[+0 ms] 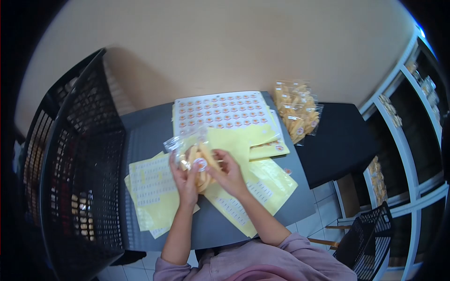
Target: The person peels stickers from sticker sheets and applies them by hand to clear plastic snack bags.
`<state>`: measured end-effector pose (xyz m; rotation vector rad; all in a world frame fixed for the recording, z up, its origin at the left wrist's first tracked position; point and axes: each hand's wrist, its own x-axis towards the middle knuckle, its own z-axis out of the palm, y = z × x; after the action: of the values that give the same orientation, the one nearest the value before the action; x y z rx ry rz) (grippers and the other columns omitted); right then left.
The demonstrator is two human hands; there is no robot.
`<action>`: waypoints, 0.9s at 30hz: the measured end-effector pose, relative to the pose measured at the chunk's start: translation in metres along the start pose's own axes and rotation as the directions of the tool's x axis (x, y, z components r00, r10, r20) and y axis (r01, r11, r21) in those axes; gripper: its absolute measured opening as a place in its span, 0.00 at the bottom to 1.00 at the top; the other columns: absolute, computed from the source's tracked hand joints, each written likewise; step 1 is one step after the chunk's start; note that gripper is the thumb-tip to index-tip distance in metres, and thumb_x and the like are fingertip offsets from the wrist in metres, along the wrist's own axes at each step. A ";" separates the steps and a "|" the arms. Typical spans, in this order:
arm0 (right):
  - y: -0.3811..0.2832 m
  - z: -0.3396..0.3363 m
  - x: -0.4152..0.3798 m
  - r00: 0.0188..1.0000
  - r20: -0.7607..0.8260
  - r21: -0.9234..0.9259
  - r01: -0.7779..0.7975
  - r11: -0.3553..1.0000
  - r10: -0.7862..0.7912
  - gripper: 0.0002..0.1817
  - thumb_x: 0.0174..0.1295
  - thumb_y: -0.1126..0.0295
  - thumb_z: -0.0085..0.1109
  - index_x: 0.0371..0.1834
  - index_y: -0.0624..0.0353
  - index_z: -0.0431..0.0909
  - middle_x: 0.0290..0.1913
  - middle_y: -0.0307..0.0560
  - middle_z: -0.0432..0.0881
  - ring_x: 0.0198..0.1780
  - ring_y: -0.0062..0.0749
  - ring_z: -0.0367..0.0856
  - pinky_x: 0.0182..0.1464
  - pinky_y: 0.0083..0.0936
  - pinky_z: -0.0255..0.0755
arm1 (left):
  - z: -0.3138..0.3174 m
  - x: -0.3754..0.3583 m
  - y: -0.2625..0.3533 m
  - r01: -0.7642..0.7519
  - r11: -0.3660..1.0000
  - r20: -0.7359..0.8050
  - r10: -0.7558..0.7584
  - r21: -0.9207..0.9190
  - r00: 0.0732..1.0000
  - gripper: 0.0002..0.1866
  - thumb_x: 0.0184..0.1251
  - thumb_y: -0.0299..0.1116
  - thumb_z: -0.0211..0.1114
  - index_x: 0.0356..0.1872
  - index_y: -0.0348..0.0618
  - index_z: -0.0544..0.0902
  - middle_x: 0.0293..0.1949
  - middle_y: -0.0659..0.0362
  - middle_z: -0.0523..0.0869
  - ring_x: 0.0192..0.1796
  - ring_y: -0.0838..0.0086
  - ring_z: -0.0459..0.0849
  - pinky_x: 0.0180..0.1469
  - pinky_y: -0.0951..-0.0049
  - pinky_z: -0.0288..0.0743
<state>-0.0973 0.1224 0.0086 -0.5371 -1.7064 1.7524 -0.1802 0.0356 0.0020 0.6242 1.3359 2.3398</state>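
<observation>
Left fingers (pixel 174 165), right fingers (pixel 225 158): holding clear bag (pixel 200 165), beige sticks (pixel 207 153) inside | stacked bags (pixel 296 111) rightward, similarly filled

On your left stands a tall black mesh crate (pixel 101 105), its shadow cast on the plain beige wall (pixel 225 47) at the far side of your grey table (pixel 150 126). To your right sits a black-covered surface (pixel 333 136), and beyond it white-framed shelving (pixel 419 200) bearing packets (pixel 390 111). At your near right you have a black slatted basket (pixel 363 236) with wooden legs (pixel 323 242) beside it, above pale floor tiles (pixel 326 210).
</observation>
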 end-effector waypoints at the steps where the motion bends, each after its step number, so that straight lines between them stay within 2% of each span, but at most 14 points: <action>1: 0.001 0.001 0.000 0.999 0.026 -0.001 -0.040 0.999 0.040 0.26 0.47 0.69 0.64 0.51 0.63 0.67 0.41 0.45 0.74 0.36 0.22 0.75 0.37 0.19 0.71 | 0.000 0.001 0.000 0.009 1.000 0.026 -0.008 -0.013 1.000 0.38 0.55 0.18 0.56 0.63 0.43 0.44 0.57 0.48 0.64 0.58 0.66 0.67 0.57 0.71 0.64; 3: -0.001 -0.002 0.001 1.000 0.008 0.005 -0.022 1.000 0.022 0.24 0.48 0.69 0.63 0.49 0.64 0.68 0.41 0.44 0.75 0.37 0.21 0.75 0.38 0.18 0.71 | 0.002 0.000 0.005 -0.091 0.994 0.057 0.087 0.062 0.995 0.37 0.57 0.24 0.56 0.64 0.44 0.43 0.60 0.46 0.61 0.60 0.64 0.63 0.59 0.68 0.61; 5: -0.013 -0.005 -0.001 0.992 -0.107 0.109 0.075 0.991 -0.064 0.24 0.50 0.71 0.62 0.50 0.64 0.67 0.42 0.43 0.74 0.38 0.21 0.74 0.39 0.17 0.70 | 0.002 0.001 0.004 -0.144 0.990 0.091 0.144 -0.009 0.985 0.36 0.58 0.28 0.55 0.64 0.45 0.44 0.61 0.47 0.59 0.62 0.62 0.61 0.60 0.66 0.58; 6: -0.025 -0.013 0.001 0.976 -0.212 0.209 0.104 0.972 -0.059 0.22 0.52 0.73 0.60 0.51 0.65 0.66 0.44 0.41 0.73 0.41 0.20 0.73 0.41 0.17 0.69 | 0.002 0.003 0.004 -0.208 0.975 0.101 0.215 -0.076 0.971 0.35 0.59 0.31 0.54 0.65 0.47 0.45 0.63 0.47 0.56 0.63 0.61 0.59 0.61 0.64 0.56; 7: -0.031 -0.028 0.004 0.931 -0.332 0.160 0.218 0.963 -0.155 0.23 0.52 0.74 0.59 0.52 0.64 0.65 0.46 0.42 0.71 0.44 0.20 0.72 0.42 0.16 0.69 | 0.002 0.005 0.004 -0.205 0.975 0.116 0.215 -0.088 0.970 0.35 0.59 0.31 0.54 0.65 0.47 0.45 0.63 0.47 0.56 0.63 0.61 0.59 0.61 0.64 0.56; 8: -0.044 -0.046 0.003 0.887 -0.445 0.225 0.242 0.944 -0.121 0.23 0.54 0.75 0.57 0.54 0.63 0.64 0.47 0.41 0.70 0.44 0.21 0.71 0.43 0.16 0.69 | 0.001 0.005 0.005 -0.221 0.975 0.133 0.216 0.018 0.967 0.36 0.59 0.35 0.54 0.65 0.47 0.45 0.63 0.47 0.56 0.64 0.61 0.58 0.61 0.63 0.55; 10: -0.059 -0.100 0.012 0.635 -0.672 -0.095 0.437 0.894 -0.382 0.21 0.56 0.74 0.55 0.53 0.65 0.63 0.45 0.41 0.70 0.43 0.21 0.71 0.45 0.18 0.69 | -0.001 0.004 0.004 -0.246 0.957 0.121 0.229 0.156 0.966 0.37 0.57 0.37 0.55 0.64 0.45 0.45 0.61 0.48 0.58 0.62 0.63 0.60 0.58 0.64 0.59; 11: -0.062 -0.135 0.014 0.551 -0.723 -0.124 0.490 0.863 -0.417 0.18 0.59 0.72 0.53 0.52 0.63 0.65 0.46 0.43 0.72 0.45 0.20 0.71 0.48 0.18 0.66 | -0.001 0.004 0.004 -0.247 0.958 0.131 0.228 0.148 0.965 0.37 0.57 0.37 0.55 0.64 0.45 0.45 0.61 0.48 0.58 0.62 0.63 0.60 0.58 0.64 0.59; 13: -0.066 -0.200 0.014 0.410 -0.789 -0.273 0.434 0.859 -0.458 0.18 0.58 0.73 0.54 0.51 0.67 0.65 0.44 0.44 0.73 0.44 0.21 0.72 0.44 0.18 0.69 | 0.000 0.004 0.004 -0.293 0.936 0.112 0.276 0.193 0.955 0.39 0.56 0.40 0.57 0.64 0.41 0.45 0.57 0.49 0.62 0.57 0.65 0.64 0.54 0.67 0.63; 16: -0.022 -0.298 0.015 0.444 -0.756 -0.361 0.329 0.873 -0.480 0.17 0.58 0.73 0.54 0.50 0.67 0.66 0.43 0.45 0.75 0.43 0.22 0.74 0.44 0.18 0.70 | 0.001 0.002 0.005 -0.333 0.918 0.109 0.317 0.216 0.942 0.37 0.53 0.38 0.56 0.63 0.40 0.49 0.55 0.52 0.63 0.55 0.67 0.65 0.52 0.69 0.64; 18: 0.014 -0.339 0.016 0.619 -0.686 -0.348 0.181 0.920 -0.381 0.16 0.57 0.75 0.53 0.48 0.67 0.68 0.40 0.44 0.77 0.42 0.23 0.76 0.45 0.17 0.69 | 0.005 0.001 0.006 -0.319 0.929 0.087 0.308 0.188 0.947 0.38 0.52 0.40 0.57 0.62 0.41 0.50 0.54 0.53 0.64 0.53 0.69 0.66 0.50 0.71 0.65; 19: 0.033 -0.354 0.017 0.662 -0.678 -0.372 0.064 0.926 -0.318 0.16 0.57 0.75 0.54 0.48 0.67 0.68 0.39 0.43 0.77 0.40 0.23 0.76 0.45 0.18 0.70 | 0.009 0.000 0.009 -0.323 0.928 0.091 0.311 0.185 0.946 0.38 0.52 0.40 0.57 0.62 0.41 0.50 0.54 0.53 0.64 0.53 0.69 0.66 0.50 0.71 0.65; 22: 0.066 -0.367 0.021 0.700 -0.694 -0.276 -0.038 0.960 -0.172 0.16 0.56 0.74 0.54 0.48 0.66 0.68 0.40 0.44 0.77 0.42 0.22 0.75 0.45 0.18 0.69 | 0.021 -0.003 0.022 -0.339 0.914 0.119 0.319 0.225 0.940 0.38 0.51 0.39 0.58 0.62 0.40 0.51 0.51 0.55 0.65 0.50 0.71 0.67 0.47 0.73 0.66; 27: 0.076 -0.378 0.045 0.736 -0.662 -0.224 -0.010 0.974 -0.144 0.17 0.59 0.73 0.51 0.50 0.67 0.67 0.42 0.45 0.76 0.44 0.24 0.75 0.47 0.20 0.68 | 0.026 -0.013 0.048 -0.341 0.907 0.124 0.319 0.247 0.939 0.39 0.48 0.37 0.58 0.62 0.40 0.51 0.51 0.56 0.65 0.44 0.74 0.68 0.40 0.77 0.67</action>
<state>0.1143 0.4330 -0.0905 -1.0496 -1.3485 1.1015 -0.1599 0.0237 0.0527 1.0942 1.6290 2.3727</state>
